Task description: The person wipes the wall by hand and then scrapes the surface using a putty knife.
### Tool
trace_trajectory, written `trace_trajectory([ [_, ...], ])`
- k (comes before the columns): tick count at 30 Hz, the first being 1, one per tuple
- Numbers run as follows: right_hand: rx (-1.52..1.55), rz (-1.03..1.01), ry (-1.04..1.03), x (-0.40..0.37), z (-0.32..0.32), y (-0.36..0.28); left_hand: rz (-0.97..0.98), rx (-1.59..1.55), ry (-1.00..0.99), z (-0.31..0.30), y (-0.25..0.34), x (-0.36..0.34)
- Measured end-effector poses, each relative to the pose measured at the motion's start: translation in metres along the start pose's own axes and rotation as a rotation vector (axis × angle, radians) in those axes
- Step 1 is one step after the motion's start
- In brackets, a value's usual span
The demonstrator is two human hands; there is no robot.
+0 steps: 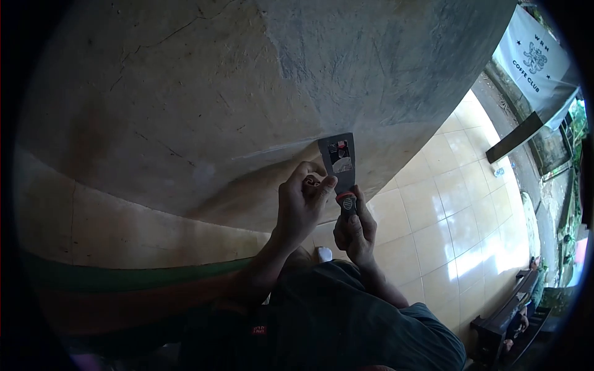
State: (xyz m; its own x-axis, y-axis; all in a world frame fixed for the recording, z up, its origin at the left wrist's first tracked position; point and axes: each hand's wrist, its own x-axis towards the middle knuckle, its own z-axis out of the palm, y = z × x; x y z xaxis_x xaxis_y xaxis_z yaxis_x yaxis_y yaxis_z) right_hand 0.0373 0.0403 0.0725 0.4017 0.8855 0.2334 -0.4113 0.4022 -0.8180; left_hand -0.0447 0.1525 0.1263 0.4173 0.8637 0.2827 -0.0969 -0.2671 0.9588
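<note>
My right hand (357, 234) is closed around the dark handle of a putty knife (345, 179), whose wide grey blade points away from me. A worn sticker with red, black and white patches covers part of the blade. Close by on the left, my left hand (300, 201) has its fingers curled and its thumb beside the blade's edge. Something small and brownish shows among those fingers, too dark to name. Behind the blade's tip rises a wall (216, 99), scuffed and cracked, with a greyer patch at the upper right.
Glossy cream floor tiles (427, 204) run along the right. A white banner (535, 59) reading "COFFE CLUB" hangs at the upper right, near a dark post (513, 137). A dark wooden bench (507, 315) stands at the lower right. A green-edged ledge (136, 277) lies at the lower left.
</note>
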Motion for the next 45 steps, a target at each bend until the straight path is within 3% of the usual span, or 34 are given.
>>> trace_trajectory([
  [2, -0.016, 0.013, 0.01, 0.001, 0.002, -0.002, 0.056, -0.072, -0.006, 0.009, 0.002, 0.003],
  [4, -0.023, 0.027, 0.03, 0.003, 0.007, -0.003, -0.098, 0.061, -0.184, 0.011, 0.014, 0.008],
  [8, -0.044, 0.016, 0.03, 0.006, 0.005, -0.006, 0.125, 0.029, -0.079, 0.025, 0.012, 0.014],
  [11, -0.085, 0.032, 0.058, -0.002, 0.002, -0.01, 0.025, 0.018, -0.132, 0.026, 0.001, 0.007],
  [15, -0.114, 0.033, 0.061, 0.002, 0.003, -0.019, 0.053, 0.017, -0.139, 0.027, 0.009, 0.01],
  [17, -0.093, 0.036, 0.059, 0.005, 0.003, -0.024, 0.169, 0.111, -0.135, 0.029, 0.015, 0.017],
  [30, -0.203, 0.082, 0.068, -0.004, 0.001, -0.023, 0.114, 0.026, -0.076, 0.03, -0.001, 0.005],
  [33, -0.219, 0.072, 0.079, 0.007, 0.004, -0.029, 0.188, 0.014, -0.077, 0.031, 0.005, 0.016],
  [40, -0.245, 0.097, 0.073, 0.0, 0.005, -0.025, 0.11, -0.045, -0.058, 0.029, 0.0, 0.009],
  [42, -0.208, 0.079, 0.062, 0.008, 0.009, -0.032, 0.244, 0.038, -0.073, 0.027, 0.004, 0.017],
  [45, -0.21, 0.084, 0.056, 0.001, 0.008, -0.034, 0.206, 0.036, -0.086, 0.026, 0.002, 0.012],
])
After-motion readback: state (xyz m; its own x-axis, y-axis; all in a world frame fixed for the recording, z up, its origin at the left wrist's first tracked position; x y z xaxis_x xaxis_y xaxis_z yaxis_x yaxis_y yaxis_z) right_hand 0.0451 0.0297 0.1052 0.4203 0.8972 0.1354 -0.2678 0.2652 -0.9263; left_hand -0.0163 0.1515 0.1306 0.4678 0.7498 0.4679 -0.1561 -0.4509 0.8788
